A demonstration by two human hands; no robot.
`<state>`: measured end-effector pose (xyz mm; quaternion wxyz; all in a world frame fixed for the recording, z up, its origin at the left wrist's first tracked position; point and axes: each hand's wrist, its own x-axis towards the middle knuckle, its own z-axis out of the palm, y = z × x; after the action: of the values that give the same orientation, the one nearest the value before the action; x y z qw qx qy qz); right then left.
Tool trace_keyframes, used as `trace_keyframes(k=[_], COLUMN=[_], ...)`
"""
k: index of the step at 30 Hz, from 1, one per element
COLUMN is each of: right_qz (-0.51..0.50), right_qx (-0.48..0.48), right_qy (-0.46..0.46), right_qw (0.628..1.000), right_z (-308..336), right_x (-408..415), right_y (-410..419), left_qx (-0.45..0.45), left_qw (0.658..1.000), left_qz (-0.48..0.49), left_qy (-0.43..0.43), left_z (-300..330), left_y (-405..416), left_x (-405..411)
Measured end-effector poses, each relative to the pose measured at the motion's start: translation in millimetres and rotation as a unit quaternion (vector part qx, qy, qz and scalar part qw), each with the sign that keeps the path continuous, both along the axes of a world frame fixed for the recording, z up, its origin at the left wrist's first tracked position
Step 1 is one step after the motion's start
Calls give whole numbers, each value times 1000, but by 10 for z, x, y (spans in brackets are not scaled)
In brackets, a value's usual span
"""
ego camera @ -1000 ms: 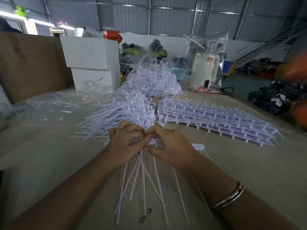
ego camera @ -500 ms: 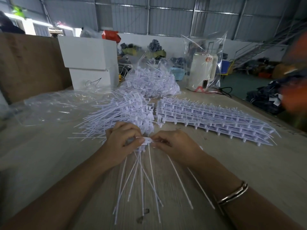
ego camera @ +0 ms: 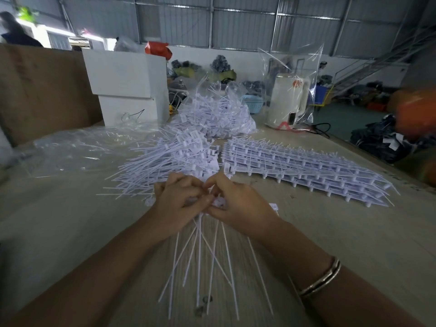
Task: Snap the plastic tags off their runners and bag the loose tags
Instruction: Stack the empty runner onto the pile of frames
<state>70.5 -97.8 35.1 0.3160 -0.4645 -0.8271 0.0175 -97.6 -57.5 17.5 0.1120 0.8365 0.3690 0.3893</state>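
Thin white plastic tags [ego camera: 203, 251], both hands' grip

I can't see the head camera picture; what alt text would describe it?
Two hands, left and right, pinch a bundle of white plastic tags together over a table. Behind lie a loose tag pile, stacked runners and a filled clear bag.

Loose tags [ego camera: 174, 159] lie left of stacked runners [ego camera: 304, 168] on table [ego camera: 354, 232].

You face a grey corrugated-metal wall [ego camera: 236, 22] with daylight at its far left. A metal staircase [ego camera: 368, 69] climbs at right above a green floor [ego camera: 349, 119].
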Motion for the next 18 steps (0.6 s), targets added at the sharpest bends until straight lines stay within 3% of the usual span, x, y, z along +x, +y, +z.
trace_keyframes(k=[6, 13, 18], right_qz=[-25, 1, -75], right_qx=[-62, -53, -47], right_qy=[-25, -30, -20], right_qw=[997, 998, 996], right_z=[-13, -14, -15], right_x=[264, 303, 600], right_y=[43, 77, 82], left_qx=[-5, 36, 36], left_qw=[1000, 999, 999], left_qz=[26, -3, 34], left_qy=[-8, 7, -12], left_z=[-4, 21, 21], left_y=[13, 5, 56], left_x=[-49, -113, -243])
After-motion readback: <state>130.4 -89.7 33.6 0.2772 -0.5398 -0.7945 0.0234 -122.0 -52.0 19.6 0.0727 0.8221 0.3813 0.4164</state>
